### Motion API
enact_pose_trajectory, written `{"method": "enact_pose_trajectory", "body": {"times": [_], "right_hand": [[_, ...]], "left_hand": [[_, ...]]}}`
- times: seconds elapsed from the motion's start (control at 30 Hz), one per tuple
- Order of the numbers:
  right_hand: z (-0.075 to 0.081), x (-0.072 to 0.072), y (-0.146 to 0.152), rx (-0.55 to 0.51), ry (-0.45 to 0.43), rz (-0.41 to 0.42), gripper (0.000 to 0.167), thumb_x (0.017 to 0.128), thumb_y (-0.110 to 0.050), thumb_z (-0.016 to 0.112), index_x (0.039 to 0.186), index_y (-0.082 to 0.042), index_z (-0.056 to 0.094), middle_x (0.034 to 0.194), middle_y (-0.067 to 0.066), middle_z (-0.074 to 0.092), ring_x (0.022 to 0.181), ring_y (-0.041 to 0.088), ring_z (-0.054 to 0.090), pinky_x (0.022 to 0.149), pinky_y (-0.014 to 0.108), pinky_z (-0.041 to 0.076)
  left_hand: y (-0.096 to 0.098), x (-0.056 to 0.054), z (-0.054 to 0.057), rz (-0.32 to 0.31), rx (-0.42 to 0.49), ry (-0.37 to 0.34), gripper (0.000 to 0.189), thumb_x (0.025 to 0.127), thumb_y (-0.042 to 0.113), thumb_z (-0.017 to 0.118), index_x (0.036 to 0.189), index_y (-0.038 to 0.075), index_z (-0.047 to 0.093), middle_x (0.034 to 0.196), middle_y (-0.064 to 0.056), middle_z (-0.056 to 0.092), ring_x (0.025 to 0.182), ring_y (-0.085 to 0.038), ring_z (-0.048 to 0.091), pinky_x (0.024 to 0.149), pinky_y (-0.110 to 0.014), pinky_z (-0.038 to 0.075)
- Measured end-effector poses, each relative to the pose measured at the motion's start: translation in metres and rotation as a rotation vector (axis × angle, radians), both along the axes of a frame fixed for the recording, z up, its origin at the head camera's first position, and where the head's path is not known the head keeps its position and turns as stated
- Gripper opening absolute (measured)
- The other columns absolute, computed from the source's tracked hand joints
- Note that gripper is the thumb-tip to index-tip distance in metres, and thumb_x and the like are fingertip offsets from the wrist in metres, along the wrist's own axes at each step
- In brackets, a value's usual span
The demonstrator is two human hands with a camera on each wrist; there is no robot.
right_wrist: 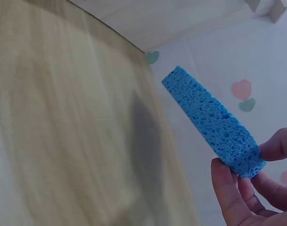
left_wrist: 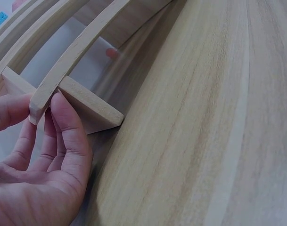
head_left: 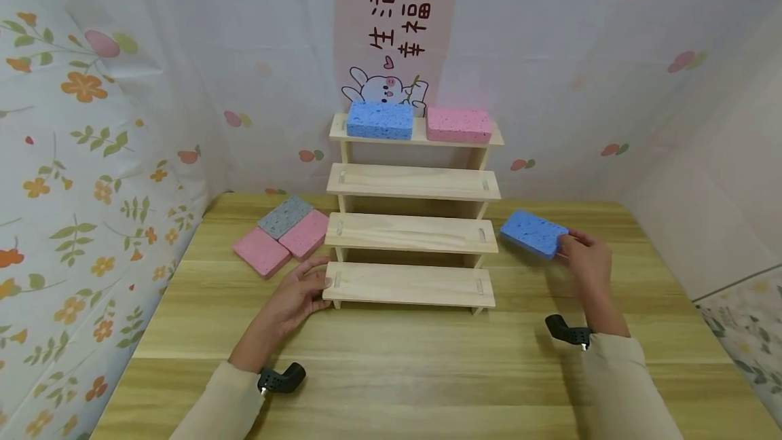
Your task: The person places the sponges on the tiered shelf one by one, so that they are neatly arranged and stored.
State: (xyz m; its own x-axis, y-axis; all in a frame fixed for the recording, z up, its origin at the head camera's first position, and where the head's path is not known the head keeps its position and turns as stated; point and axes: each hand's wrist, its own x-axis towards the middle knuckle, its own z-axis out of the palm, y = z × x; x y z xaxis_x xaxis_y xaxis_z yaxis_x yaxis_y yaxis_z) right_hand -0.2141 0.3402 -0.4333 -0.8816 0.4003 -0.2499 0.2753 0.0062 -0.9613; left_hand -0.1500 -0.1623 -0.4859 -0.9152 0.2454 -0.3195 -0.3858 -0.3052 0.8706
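My right hand pinches a blue sponge by its right end, to the right of a wooden stepped rack. The right wrist view shows the sponge held up above the table, its shadow on the wood. With thumb and fingers, my left hand grips the left end of the rack's lowest shelf; in the left wrist view the shelf edge sits between them. A second blue sponge and a pink sponge lie side by side on the top shelf.
Left of the rack, a grey sponge and two pink sponges, one nearer and one beside the rack, lie together on the wooden table. A printed cloth hangs behind the rack and along the left.
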Motion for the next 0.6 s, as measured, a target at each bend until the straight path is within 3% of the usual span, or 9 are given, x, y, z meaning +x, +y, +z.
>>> {"method": "enact_pose_trajectory", "body": {"times": [0.07, 0.33, 0.5, 0.6], "right_hand": [[0.005, -0.001, 0.002, -0.018, 0.022, -0.007, 0.050, 0.093, -0.016, 0.062, 0.136, 0.003, 0.045, 0.097, -0.003, 0.056, 0.072, 0.002, 0.065, 0.068, 0.022, 0.057], [0.026, -0.005, 0.005, 0.145, 0.047, 0.075, 0.056, 0.095, -0.022, 0.059, 0.142, 0.005, 0.042, 0.103, -0.002, 0.051, 0.072, -0.001, 0.063, 0.066, 0.019, 0.055], [0.037, -0.004, 0.007, 0.164, 0.092, 0.110, 0.049, 0.095, -0.021, 0.059, 0.136, 0.004, 0.046, 0.102, -0.001, 0.052, 0.073, 0.002, 0.062, 0.065, 0.018, 0.055], [0.042, -0.004, 0.008, 0.251, 0.082, 0.125, 0.050, 0.096, -0.025, 0.056, 0.137, 0.003, 0.047, 0.106, 0.000, 0.050, 0.077, 0.002, 0.060, 0.067, 0.018, 0.055]], "left_hand": [[0.000, 0.000, 0.000, -0.003, 0.001, 0.005, 0.056, 0.096, -0.001, 0.051, 0.147, 0.003, 0.027, 0.105, -0.003, 0.059, 0.084, -0.016, 0.060, 0.065, -0.026, 0.051], [0.001, 0.000, 0.001, -0.003, 0.007, 0.009, 0.055, 0.096, 0.000, 0.051, 0.146, 0.003, 0.028, 0.104, -0.003, 0.059, 0.083, -0.016, 0.060, 0.065, -0.026, 0.052], [0.001, 0.000, 0.002, -0.012, 0.004, 0.017, 0.055, 0.096, 0.000, 0.052, 0.146, 0.002, 0.027, 0.103, -0.002, 0.059, 0.082, -0.015, 0.060, 0.065, -0.025, 0.051], [0.001, 0.001, 0.002, -0.012, -0.001, 0.017, 0.054, 0.097, 0.000, 0.052, 0.145, 0.002, 0.028, 0.103, -0.002, 0.059, 0.082, -0.015, 0.060, 0.065, -0.025, 0.051]]}}
